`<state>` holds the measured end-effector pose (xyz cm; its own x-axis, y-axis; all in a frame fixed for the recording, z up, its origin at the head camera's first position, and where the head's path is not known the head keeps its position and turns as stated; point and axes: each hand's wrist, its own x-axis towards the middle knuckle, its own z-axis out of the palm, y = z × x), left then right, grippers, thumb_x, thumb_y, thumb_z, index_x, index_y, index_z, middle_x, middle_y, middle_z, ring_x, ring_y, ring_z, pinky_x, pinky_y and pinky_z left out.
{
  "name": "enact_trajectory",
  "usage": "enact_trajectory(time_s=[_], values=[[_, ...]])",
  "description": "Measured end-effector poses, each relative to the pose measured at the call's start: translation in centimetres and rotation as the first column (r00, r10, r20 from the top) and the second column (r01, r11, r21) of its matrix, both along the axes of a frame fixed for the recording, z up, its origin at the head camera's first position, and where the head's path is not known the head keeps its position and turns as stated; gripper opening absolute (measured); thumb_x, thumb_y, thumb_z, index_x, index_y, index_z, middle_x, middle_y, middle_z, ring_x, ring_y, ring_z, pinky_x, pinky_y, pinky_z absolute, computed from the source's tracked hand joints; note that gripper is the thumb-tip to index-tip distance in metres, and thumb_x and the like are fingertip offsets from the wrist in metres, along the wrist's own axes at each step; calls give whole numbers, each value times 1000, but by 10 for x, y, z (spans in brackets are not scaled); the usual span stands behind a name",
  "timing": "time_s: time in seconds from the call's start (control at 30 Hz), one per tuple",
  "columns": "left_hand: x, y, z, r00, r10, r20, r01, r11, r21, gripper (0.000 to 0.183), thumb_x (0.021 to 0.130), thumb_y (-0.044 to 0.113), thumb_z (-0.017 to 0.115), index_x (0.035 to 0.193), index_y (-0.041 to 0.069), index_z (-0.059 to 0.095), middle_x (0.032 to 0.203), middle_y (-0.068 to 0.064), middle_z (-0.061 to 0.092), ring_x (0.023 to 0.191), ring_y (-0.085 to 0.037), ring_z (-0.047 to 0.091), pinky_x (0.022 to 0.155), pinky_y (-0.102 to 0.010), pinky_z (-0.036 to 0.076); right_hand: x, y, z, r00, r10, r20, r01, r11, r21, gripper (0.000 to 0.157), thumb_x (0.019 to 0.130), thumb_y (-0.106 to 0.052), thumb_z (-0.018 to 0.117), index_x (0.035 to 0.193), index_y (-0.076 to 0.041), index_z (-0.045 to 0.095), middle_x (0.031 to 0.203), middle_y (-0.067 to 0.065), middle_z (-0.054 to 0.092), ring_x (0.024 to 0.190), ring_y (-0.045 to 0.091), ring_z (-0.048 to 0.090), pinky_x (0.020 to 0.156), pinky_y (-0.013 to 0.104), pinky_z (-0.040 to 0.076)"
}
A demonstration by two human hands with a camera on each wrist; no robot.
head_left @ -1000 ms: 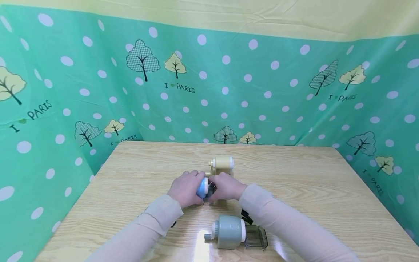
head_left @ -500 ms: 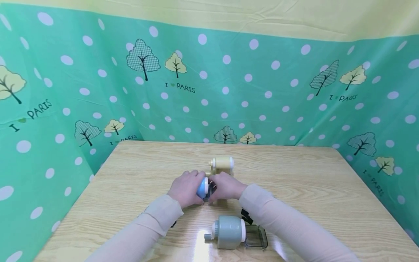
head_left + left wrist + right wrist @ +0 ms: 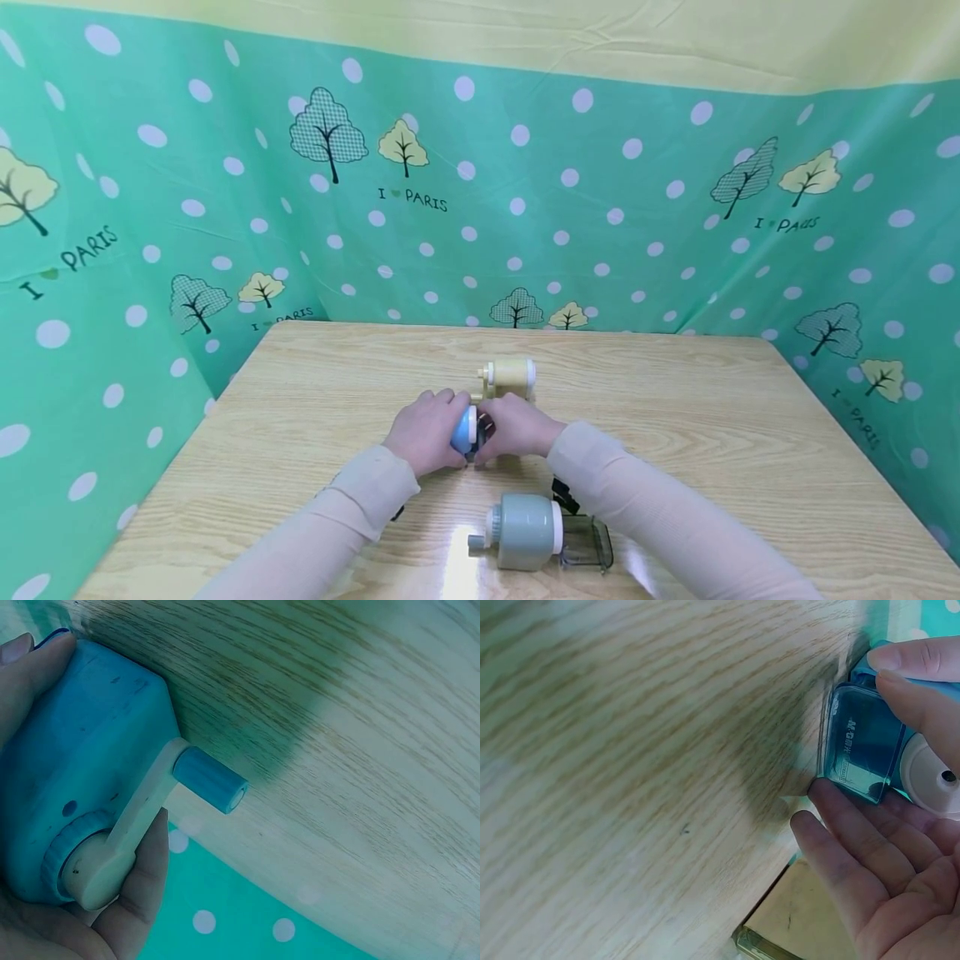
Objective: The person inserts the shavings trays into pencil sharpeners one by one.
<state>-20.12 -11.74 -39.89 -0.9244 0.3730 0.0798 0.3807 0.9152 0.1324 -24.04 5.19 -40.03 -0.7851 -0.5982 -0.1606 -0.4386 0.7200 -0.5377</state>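
Note:
My left hand grips the body of a blue hand-crank pencil sharpener at the middle of the table. The left wrist view shows its pale crank arm with a blue knob, the fingers wrapped around the blue casing. On the other side, my right hand pinches the clear shavings drawer, thumb on one edge and fingers along the opposite edge. The drawer stands at the white front face of the sharpener, which has a dark pencil hole. From the head view, both hands hide most of the sharpener.
Just behind the hands stands a cream-yellow sharpener. Nearer to me is a grey-green sharpener, its smoky drawer sticking out on the right beside my right sleeve. A green dotted curtain surrounds the wooden table.
My right thumb and fingers have shifted very slightly left, toward the blue sharpener. The left hand and the other sharpeners stay where they were.

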Motion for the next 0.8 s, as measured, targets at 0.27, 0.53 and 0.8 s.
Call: enact_trajectory(time_s=[0.27, 0.53, 0.8], values=[[0, 0, 0, 1000, -6, -15, 6, 1000, -2, 67, 63, 36, 94, 114, 15, 56, 103, -5, 64, 87, -23, 59, 73, -38, 58, -2, 0, -1, 1000, 3, 9, -3, 999, -32, 51, 67, -22, 91, 110, -9, 69, 106, 6, 74, 96, 18, 70, 84, 27, 56], [0, -1, 0, 1000, -9, -21, 9, 1000, -12, 67, 65, 38, 92, 115, 15, 55, 103, -5, 63, 86, -23, 58, 73, -37, 57, -2, -1, -3, 1000, 4, 7, -4, 999, -48, 55, 67, -25, 91, 115, -10, 68, 107, 5, 74, 97, 17, 69, 87, 29, 56], [0, -2, -1, 998, -26, -52, 27, 1000, 13, 66, 65, 46, 91, 112, 14, 56, 99, -5, 63, 82, -22, 56, 68, -37, 56, 0, -3, -2, 1000, 9, 18, -7, 998, -69, 56, 71, -27, 90, 117, -7, 65, 107, 6, 73, 97, 17, 69, 85, 27, 56]])
